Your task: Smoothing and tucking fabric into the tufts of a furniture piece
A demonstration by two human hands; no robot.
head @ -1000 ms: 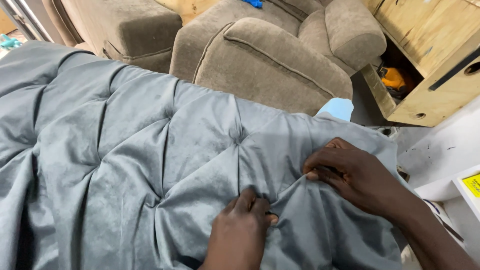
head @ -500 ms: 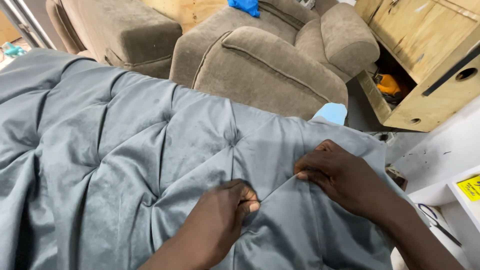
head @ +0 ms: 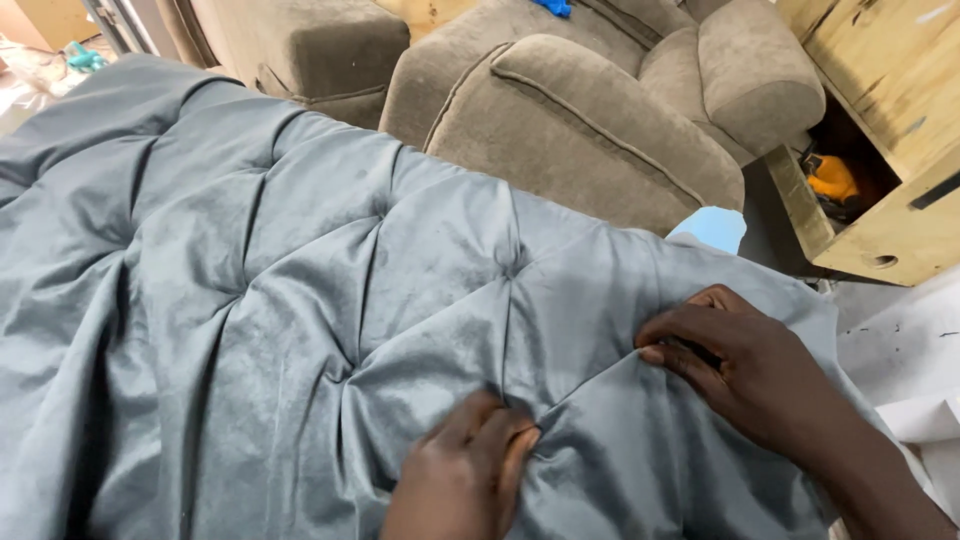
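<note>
Workshop floor, head view only. Grey tufted velvet panel (head: 300,300) fills the frame, creased into diamond pleats. Beyond it stand brown upholstered armchairs (head: 600,130); a plywood cabinet (head: 890,150) sits past the right hand, with an orange object (head: 832,178) in its open recess.

Left hand (head: 470,480): fingers (head: 515,455) curled shut, tips pressed down into a tuft point, pinching the fabric folds that meet there. Right hand (head: 745,360): fingers (head: 680,350) bent and closed on a fold of the same fabric, just beyond and to the right of the left fingertips. A taut pleat runs between the two hands.

Risk, as I judge it: if either pinch slackens, the pleat would spring loose and the fold line drift off the tuft; pulling too hard could skew neighbouring diamonds.

Packages or labels: none legible. A pale blue scrap (head: 712,228) shows just beyond the right fingers, at the fabric's edge; white sheet material (head: 900,340) lies to their right.
</note>
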